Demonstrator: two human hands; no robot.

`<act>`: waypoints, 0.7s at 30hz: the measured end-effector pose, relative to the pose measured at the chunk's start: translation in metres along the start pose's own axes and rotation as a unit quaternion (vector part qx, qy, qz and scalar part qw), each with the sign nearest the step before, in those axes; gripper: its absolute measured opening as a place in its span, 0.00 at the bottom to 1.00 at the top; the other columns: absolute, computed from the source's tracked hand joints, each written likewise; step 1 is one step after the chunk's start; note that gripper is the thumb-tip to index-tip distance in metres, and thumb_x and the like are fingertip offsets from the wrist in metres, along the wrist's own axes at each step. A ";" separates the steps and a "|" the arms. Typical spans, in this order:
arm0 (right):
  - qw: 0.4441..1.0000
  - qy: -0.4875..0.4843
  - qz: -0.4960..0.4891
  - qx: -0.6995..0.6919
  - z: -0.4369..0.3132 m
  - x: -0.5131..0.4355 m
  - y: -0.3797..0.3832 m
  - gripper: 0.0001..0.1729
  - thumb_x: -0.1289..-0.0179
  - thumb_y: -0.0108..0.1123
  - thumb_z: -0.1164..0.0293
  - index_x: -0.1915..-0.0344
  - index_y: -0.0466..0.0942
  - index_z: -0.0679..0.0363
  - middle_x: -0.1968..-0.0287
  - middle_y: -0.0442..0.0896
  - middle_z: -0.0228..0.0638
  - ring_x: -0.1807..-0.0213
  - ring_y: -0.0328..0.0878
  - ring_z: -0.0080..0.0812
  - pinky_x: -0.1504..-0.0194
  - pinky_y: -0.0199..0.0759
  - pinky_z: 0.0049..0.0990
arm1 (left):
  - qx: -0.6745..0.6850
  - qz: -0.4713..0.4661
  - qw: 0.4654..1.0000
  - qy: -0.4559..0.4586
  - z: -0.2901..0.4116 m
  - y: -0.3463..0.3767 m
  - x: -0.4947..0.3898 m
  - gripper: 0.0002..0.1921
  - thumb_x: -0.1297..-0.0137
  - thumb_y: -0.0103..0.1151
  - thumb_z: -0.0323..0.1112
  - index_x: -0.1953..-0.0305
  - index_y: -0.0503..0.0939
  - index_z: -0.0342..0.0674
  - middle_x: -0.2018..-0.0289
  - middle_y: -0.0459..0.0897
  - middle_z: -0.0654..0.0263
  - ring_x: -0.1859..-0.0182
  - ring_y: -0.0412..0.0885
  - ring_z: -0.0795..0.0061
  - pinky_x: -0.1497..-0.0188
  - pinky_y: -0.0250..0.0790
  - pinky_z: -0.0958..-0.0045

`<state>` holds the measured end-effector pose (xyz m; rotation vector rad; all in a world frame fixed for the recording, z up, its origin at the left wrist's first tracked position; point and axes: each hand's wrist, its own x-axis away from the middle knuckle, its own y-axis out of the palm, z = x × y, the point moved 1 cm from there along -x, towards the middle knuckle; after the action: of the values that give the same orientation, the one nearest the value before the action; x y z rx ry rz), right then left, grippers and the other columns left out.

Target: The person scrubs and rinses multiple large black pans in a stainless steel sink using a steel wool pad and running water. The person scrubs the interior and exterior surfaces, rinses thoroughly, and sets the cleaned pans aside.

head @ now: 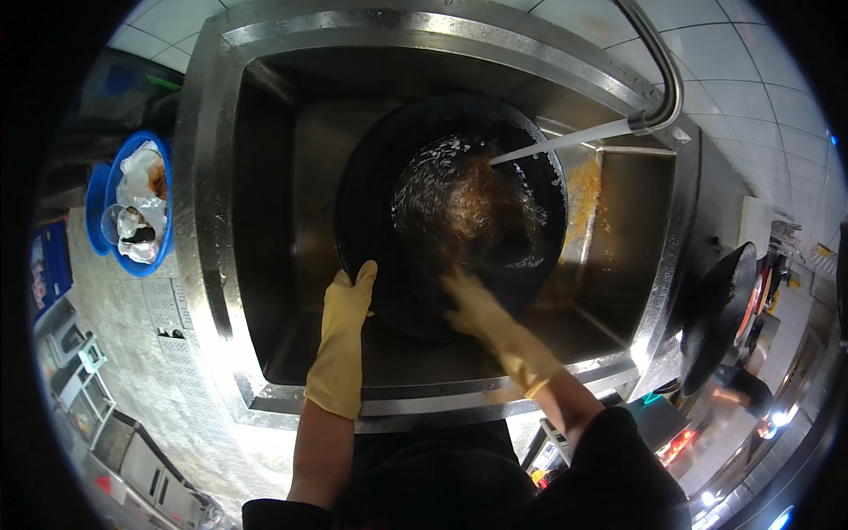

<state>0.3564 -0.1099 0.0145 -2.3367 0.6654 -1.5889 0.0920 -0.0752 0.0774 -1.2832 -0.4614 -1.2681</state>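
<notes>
A large black wok [411, 291] lies in a deep stainless steel sink [265, 265], with brownish water swirling inside it. From a bent metal spout [669, 99] a stream of water [563, 140] runs into the wok. My left hand [350, 288], in a yellow rubber glove, grips the wok's near left rim, thumb on the upper side. My right hand [474, 305], gloved alike, is blurred by motion over the near inner part of the wok; whether it holds anything cannot be made out.
Blue tubs [142, 262] with plastic bags and waste stand on the floor at left. Another dark wok [719, 318] stands tilted right of the sink. A tiled wall [742, 99] rises behind. Farther off at lower right, a person [745, 391] is partly visible.
</notes>
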 end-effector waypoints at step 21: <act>0.988 -0.096 0.047 -0.115 -0.079 -0.029 -0.027 0.53 0.30 0.70 0.75 0.10 0.57 0.53 0.05 0.43 0.50 0.08 0.48 0.67 0.09 0.51 0.55 | 0.005 -0.008 1.000 -0.005 -0.004 0.000 -0.008 0.35 0.23 0.66 0.66 0.52 0.86 0.30 0.70 0.86 0.61 0.69 0.87 0.72 0.57 0.85 0.66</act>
<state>0.2812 -0.0679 0.0329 -2.5353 0.9410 -1.2857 0.0879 -0.0752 0.0700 -1.2801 -0.4862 -1.2705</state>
